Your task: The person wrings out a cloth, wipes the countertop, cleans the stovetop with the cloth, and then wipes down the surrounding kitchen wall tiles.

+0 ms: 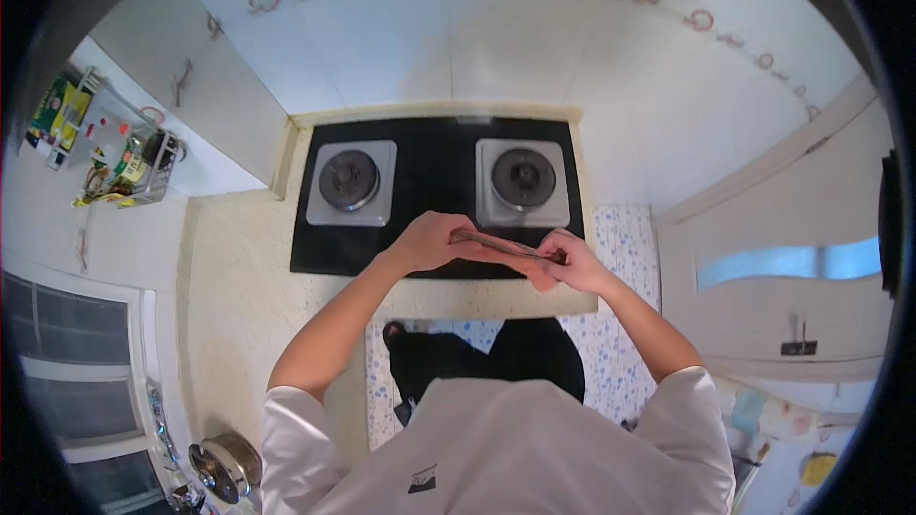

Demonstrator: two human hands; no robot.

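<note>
Both my hands are raised over the front edge of a black two-burner stove (434,186). My left hand (429,240) is closed on the left end of a pink cloth (542,275). At the other end, my right hand (575,262) pinches the cloth, a corner of which hangs down beside the fingers. Along the cloth runs a thin dark edge (506,244) of something seen side-on; its kind cannot be made out. Behind my hands lie the left burner (349,180) and the right burner (524,178), each set in a square silver plate.
Beige countertop (229,296) runs along the left. A wall rack (157,176) holds bottles and packets. At lower left stands a metal pot (224,467), close to the window (81,372). A door (782,277) is on the right, above a blue-spotted floor (625,324).
</note>
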